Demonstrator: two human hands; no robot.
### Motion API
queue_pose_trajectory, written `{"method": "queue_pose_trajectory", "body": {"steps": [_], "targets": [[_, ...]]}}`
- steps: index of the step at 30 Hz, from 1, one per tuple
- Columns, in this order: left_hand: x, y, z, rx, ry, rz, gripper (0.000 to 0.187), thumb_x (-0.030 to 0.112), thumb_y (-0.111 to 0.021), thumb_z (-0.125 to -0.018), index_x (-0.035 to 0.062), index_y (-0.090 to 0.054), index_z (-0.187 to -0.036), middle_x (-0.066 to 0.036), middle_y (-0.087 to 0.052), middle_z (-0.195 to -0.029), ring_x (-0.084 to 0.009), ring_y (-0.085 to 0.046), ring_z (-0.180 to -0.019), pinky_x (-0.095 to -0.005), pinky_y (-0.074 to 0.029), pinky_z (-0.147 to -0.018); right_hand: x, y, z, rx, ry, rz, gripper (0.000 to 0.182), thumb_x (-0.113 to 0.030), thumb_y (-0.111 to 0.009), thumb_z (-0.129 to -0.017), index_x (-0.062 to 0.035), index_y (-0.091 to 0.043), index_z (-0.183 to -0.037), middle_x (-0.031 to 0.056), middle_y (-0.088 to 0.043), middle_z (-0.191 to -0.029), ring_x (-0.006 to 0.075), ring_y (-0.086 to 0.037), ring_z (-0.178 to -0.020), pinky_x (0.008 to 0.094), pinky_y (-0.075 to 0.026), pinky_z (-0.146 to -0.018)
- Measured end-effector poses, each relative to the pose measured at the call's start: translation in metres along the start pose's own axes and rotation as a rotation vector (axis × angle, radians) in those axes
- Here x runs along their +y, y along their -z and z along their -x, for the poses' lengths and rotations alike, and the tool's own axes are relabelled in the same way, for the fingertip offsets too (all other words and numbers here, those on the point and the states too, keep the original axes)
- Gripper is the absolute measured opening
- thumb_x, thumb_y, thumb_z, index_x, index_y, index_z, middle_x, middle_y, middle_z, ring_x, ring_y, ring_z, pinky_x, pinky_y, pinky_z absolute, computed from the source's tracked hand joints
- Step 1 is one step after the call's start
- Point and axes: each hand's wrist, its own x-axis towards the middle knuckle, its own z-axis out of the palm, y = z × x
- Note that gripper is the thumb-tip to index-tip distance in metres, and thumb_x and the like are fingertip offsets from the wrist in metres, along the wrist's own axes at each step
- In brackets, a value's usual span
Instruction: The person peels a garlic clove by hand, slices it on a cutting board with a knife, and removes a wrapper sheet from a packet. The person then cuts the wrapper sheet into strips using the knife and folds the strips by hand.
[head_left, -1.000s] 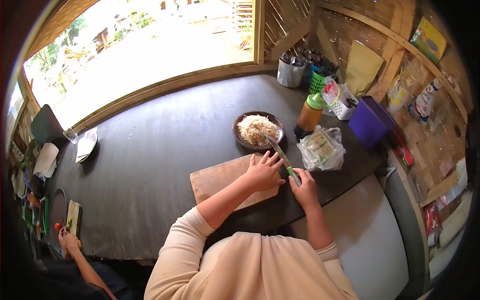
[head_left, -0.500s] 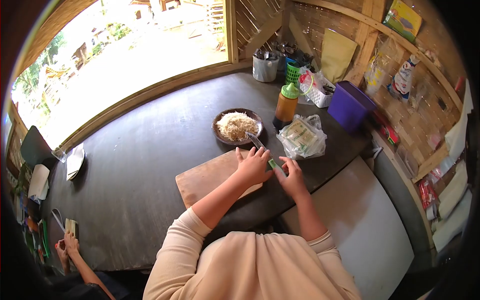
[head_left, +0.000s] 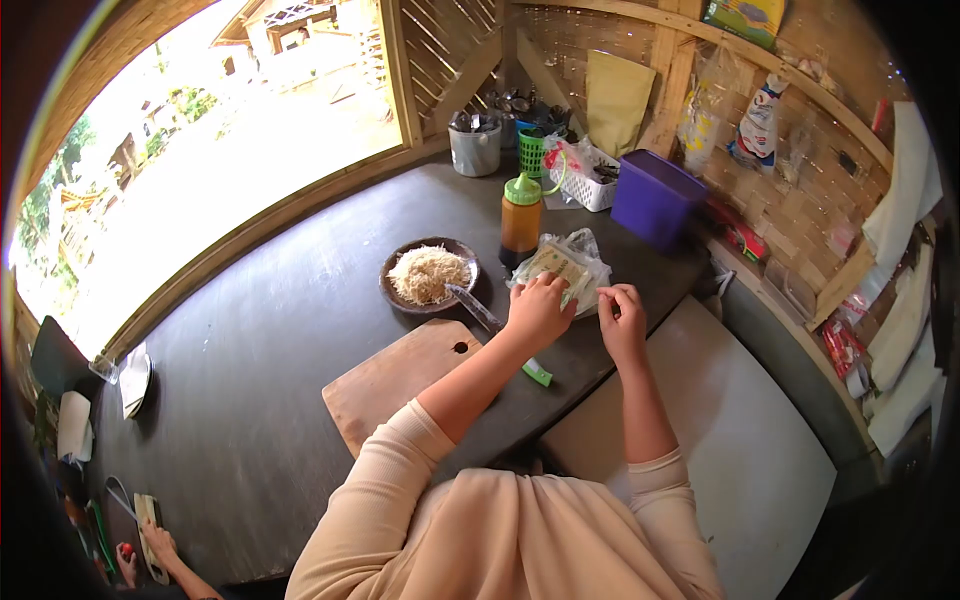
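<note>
Touching bagged packet (head_left: 554, 262), lettering illegible: left hand (head_left: 542, 309)

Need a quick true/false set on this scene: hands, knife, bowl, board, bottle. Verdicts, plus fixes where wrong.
1. The left hand is on the plastic bag. True.
2. The right hand holds the knife. False: no hand holds the knife; the right hand is beside the plastic bag.
3. The pale shreds are heaped in the dark bowl. True.
4. The cutting board is piled with sliced food. False: the visible part of the cutting board is bare.
5. The green-capped bottle lies on its side. False: the green-capped bottle stands upright.
</note>
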Motion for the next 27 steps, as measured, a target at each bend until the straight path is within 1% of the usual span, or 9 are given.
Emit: {"method": "queue_pose_trajectory", "body": {"steps": [3, 5, 8, 14, 15, 21, 24, 26, 27], "targets": [[-0.002, -0.026, -0.017, 0.104, -0.036, 0.020, 0.043, 0.032, -0.066, -0.084, 0.0042, -0.061, -0.116, -0.014, -0.058, -0.123, -0.0333, -0.056, -0.116, -0.0483, -0.040, -0.099, 0.005, 0.000, -0.018, -0.073, -0.010, -0.016, 0.013, -0.009, -0.062, -0.087, -0.0007, -0.069, -0.095, 0.0123, -0.066, -0.089, 0.0233, -0.065, -0.074, 0.0328, -0.051, -0.065], [-0.004, -0.035, -0.026, 0.185, -0.065, -0.066, 0.048, 0.031, -0.069, -0.081, 0.0013, -0.059, -0.117, -0.021, -0.056, -0.124, -0.0372, -0.055, -0.115, -0.0449, -0.044, -0.098, 0.016, -0.008, -0.027, -0.241, -0.176, 0.014, 0.018, -0.012, -0.061, -0.087, 0.0004, -0.070, -0.096, 0.0178, -0.070, -0.090, 0.0316, -0.069, -0.080, 0.0376, -0.053, -0.070], [-0.008, -0.042, -0.042, 0.065, 0.077, 0.124, 0.048, 0.025, -0.069, -0.078, -0.0008, -0.057, -0.118, -0.024, -0.056, -0.123, -0.0380, -0.055, -0.115, -0.0430, -0.045, -0.098, 0.035, -0.021, -0.040, -0.329, -0.178, 0.199, 0.024, -0.020, -0.061, -0.087, -0.0013, -0.072, -0.097, 0.0201, -0.070, -0.095, 0.0359, -0.068, -0.089, 0.0422, -0.054, -0.076], [-0.023, -0.053, -0.047, 0.149, 0.073, 0.341, 0.035, 0.014, -0.063, -0.081, -0.0068, -0.058, -0.108, -0.029, -0.058, -0.111, -0.0442, -0.057, -0.104, -0.0463, -0.047, -0.092, 0.037, -0.045, -0.046, -0.247, -0.421, 0.378, 0.031, -0.028, -0.064, -0.083, -0.0086, -0.071, -0.107, 0.0173, -0.070, -0.099, 0.0345, -0.067, -0.093, 0.0444, -0.054, -0.081], [-0.026, -0.055, -0.047, 0.152, 0.037, 0.350, 0.029, 0.012, -0.060, -0.083, -0.0086, -0.057, -0.103, -0.031, -0.057, -0.108, -0.0475, -0.057, -0.100, -0.0481, -0.047, -0.091, 0.035, -0.047, -0.046, -0.248, -0.427, 0.377, 0.031, -0.028, -0.064, -0.083, -0.0086, -0.071, -0.107, 0.0173, -0.070, -0.099, 0.0345, -0.067, -0.093, 0.0444, -0.054, -0.081], [-0.034, -0.068, -0.048, 0.198, -0.032, 0.317, 0.023, 0.009, -0.057, -0.082, -0.0092, -0.056, -0.097, -0.031, -0.056, -0.104, -0.0477, -0.055, -0.100, -0.0497, -0.046, -0.090, 0.026, -0.050, -0.046, -0.230, -0.424, 0.414, 0.033, -0.027, -0.067, -0.081, -0.0116, -0.069, -0.110, 0.0142, -0.071, -0.097, 0.0327, -0.067, -0.094, 0.0432, -0.054, -0.081], [-0.035, -0.068, -0.048, 0.205, -0.031, 0.291, 0.027, 0.013, -0.064, -0.081, -0.0055, -0.059, -0.099, -0.027, -0.058, -0.107, -0.0439, -0.058, -0.100, -0.0475, -0.048, -0.087, 0.040, -0.051, -0.050, -0.162, -0.468, 0.307, 0.030, -0.027, -0.067, -0.079, -0.0105, -0.072, -0.104, 0.0140, -0.072, -0.093, 0.0328, -0.068, -0.091, 0.0412, -0.054, -0.078], [-0.032, -0.063, -0.047, 0.188, -0.040, 0.300, 0.026, 0.011, -0.061, -0.082, -0.0066, -0.057, -0.100, -0.028, -0.057, -0.107, -0.0444, -0.057, -0.102, -0.0483, -0.047, -0.088, 0.063, -0.055, -0.056, -0.143, -0.439, 0.129, 0.026, -0.025, -0.071, -0.078, -0.0045, -0.074, -0.093, 0.0140, -0.072, -0.081, 0.0248, -0.071, -0.075, 0.0357, -0.053, -0.067], [-0.030, -0.060, -0.047, 0.173, -0.044, 0.308, 0.025, 0.009, -0.058, -0.083, -0.0077, -0.056, -0.101, -0.030, -0.057, -0.108, -0.0449, -0.056, -0.103, -0.0490, -0.046, -0.090, 0.063, -0.054, -0.059, -0.138, -0.441, 0.130, 0.026, -0.025, -0.071, -0.078, -0.0045, -0.074, -0.093, 0.0140, -0.072, -0.081, 0.0248, -0.071, -0.075, 0.0357, -0.053, -0.067]]}}
